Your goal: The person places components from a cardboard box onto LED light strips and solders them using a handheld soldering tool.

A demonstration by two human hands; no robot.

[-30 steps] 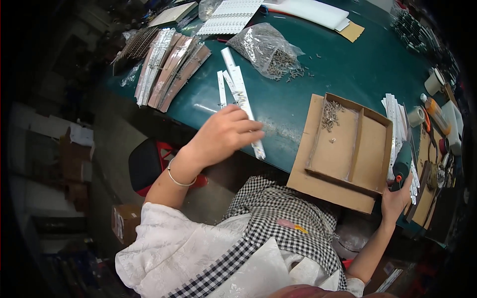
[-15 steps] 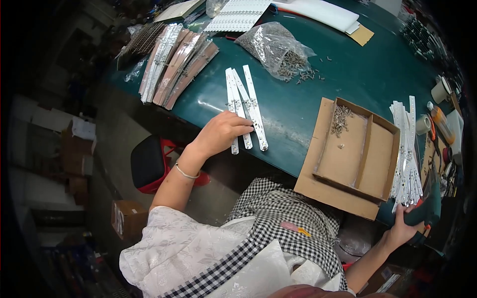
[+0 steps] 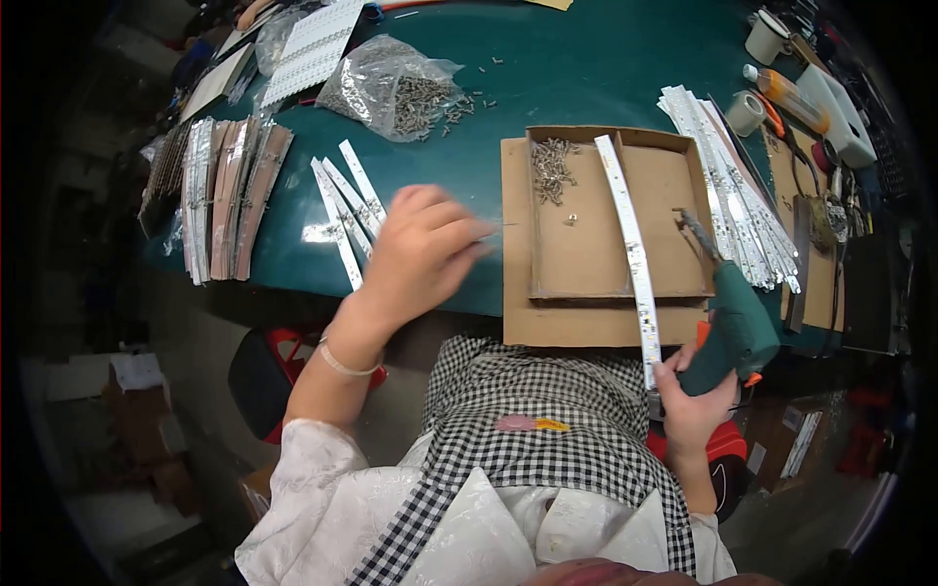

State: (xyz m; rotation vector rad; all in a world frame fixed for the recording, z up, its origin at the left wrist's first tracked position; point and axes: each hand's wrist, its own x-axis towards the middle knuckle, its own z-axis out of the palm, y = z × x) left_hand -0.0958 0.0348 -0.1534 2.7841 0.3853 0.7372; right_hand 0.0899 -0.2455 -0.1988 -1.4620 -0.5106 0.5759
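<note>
My right hand [image 3: 696, 402] grips a green pistol-shaped soldering gun [image 3: 735, 327] with an orange trigger and a bent metal tip. Between its thumb and fingers it also pinches the near end of a white LED strip [image 3: 630, 230], which slants up over a cardboard tray [image 3: 606, 334]. Small metal parts [image 3: 553, 168] lie heaped in the tray's left compartment. My left hand [image 3: 425, 254] hovers left of the tray, fingers curled and smeared by motion; whether they hold anything is unclear. Several white LED strips [image 3: 337, 225] lie on the table just behind it.
A clear bag [image 3: 381, 88] spills small metal parts on the green table [image 3: 547, 78]. Bundled strips [image 3: 230, 200] lie at left. Loose LED strips [image 3: 733, 186] fan out right of the tray, beside a tape roll [image 3: 746, 114] and an orange bottle [image 3: 791, 98]. A red stool [image 3: 269, 366] stands lower left.
My right hand has come from the far right to the tray's near edge, bringing the soldering gun and an LED strip. My left hand has lifted off the strips. The view has turned right.
</note>
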